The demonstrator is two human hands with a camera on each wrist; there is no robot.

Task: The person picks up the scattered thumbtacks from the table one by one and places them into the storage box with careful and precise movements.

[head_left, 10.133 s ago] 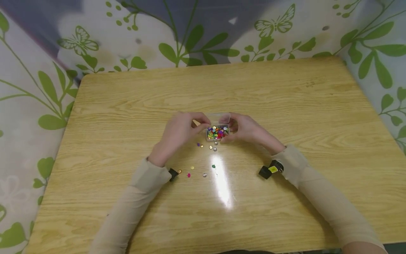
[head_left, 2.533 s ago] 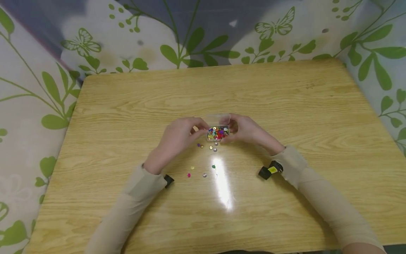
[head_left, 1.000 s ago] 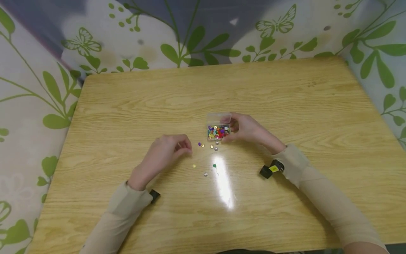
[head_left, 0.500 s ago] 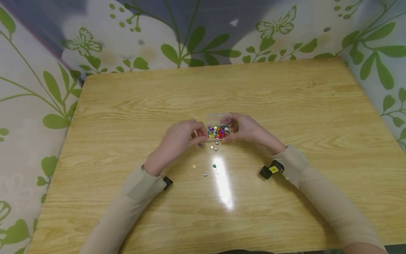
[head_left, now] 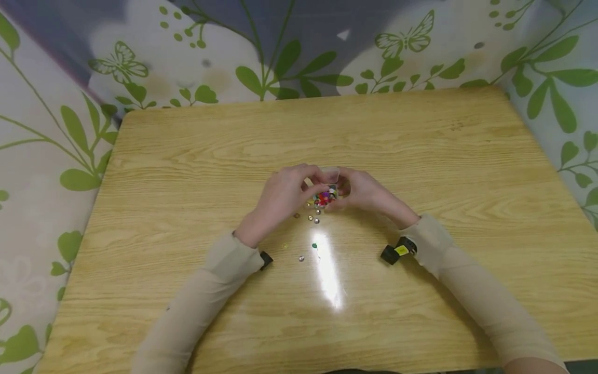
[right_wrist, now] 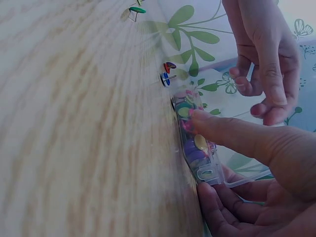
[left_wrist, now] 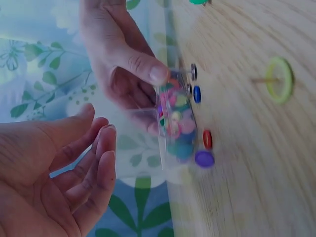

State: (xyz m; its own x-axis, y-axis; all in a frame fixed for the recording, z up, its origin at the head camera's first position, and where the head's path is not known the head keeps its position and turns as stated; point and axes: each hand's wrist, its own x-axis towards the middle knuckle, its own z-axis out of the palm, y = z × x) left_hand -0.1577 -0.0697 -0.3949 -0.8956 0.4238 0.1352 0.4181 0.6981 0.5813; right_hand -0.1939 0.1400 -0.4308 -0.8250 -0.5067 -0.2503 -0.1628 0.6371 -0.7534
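A small clear plastic box (right_wrist: 206, 174) with its lid up stands on the table, filled with colourful thumbtacks (head_left: 324, 198). My right hand (head_left: 366, 191) grips it from the right, thumb on the front wall and fingers behind. Over the box's left part hovers my left hand (head_left: 287, 192), hiding some of the tacks. In the left wrist view that hand (left_wrist: 74, 173) has loosely bent fingers, with nothing seen between thumb and fingertips. Just in front of the box lie loose tacks, among them a gold one (head_left: 310, 218), a silver one (head_left: 316, 221) and a purple one (left_wrist: 204, 159).
Nearer the body lie a yellow tack (head_left: 285, 246), a green tack (head_left: 314, 245) and a silver tack (head_left: 301, 258). The wooden table (head_left: 420, 145) meets a leaf-patterned wall covering (head_left: 317, 57) at the back. Black wrist cameras hang below both sleeves.
My left hand has gone from the table at the left up to the box and over it. The pink and orange-gold tacks at front left are gone from the table. The right hand stays put.
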